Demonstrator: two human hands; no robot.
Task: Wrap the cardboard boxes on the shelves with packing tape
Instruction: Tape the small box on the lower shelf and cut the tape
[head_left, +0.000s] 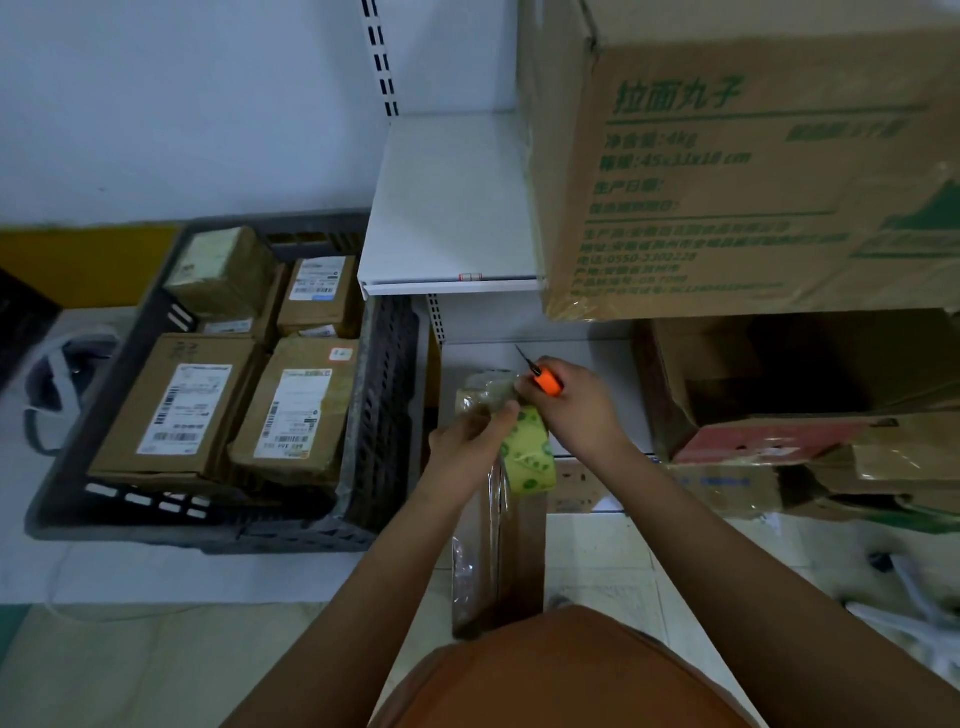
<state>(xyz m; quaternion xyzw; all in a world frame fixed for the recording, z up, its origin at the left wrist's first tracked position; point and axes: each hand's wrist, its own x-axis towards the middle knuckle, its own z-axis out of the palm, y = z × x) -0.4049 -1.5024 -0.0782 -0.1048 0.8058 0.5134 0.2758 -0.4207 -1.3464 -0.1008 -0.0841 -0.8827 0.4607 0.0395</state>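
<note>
Shirt: an orange shirt (561, 675) fills the bottom edge, nearest the camera.
Box in hand: a narrow cardboard box (498, 561) stands upright in front of the body, between the two forearms; its brown sides are glossy with clear tape and its lower end is near the shirt.
Tape roll: a roll of packing tape (530, 457), yellowish with green print, sits against the upper right side of the box, just below the right hand.
Left hand: the left hand (467, 441) has its fingers curled round the upper part of the box, thumb tip touching the tape roll.
Right hand: the right hand (576, 405) is closed round an orange knife (548, 382); its thin dark blade points up and to the left, past the top of the box. Whether this hand also holds the tape roll cannot be told.
Floor: pale tiles (597, 545) under the box.
Crate: a dark plastic crate (384, 415) on the left holds several taped parcels (182, 410) with white shipping labels.
Lower shelf: torn, open boxes (779, 395) lie piled to the right, beyond the hands.
Upper shelf: a white shelf (447, 208) carries a big cardboard box (753, 156) with green print; its front overhangs the shelf edge.
Wall: a pale wall (182, 104) behind the crate.
</note>
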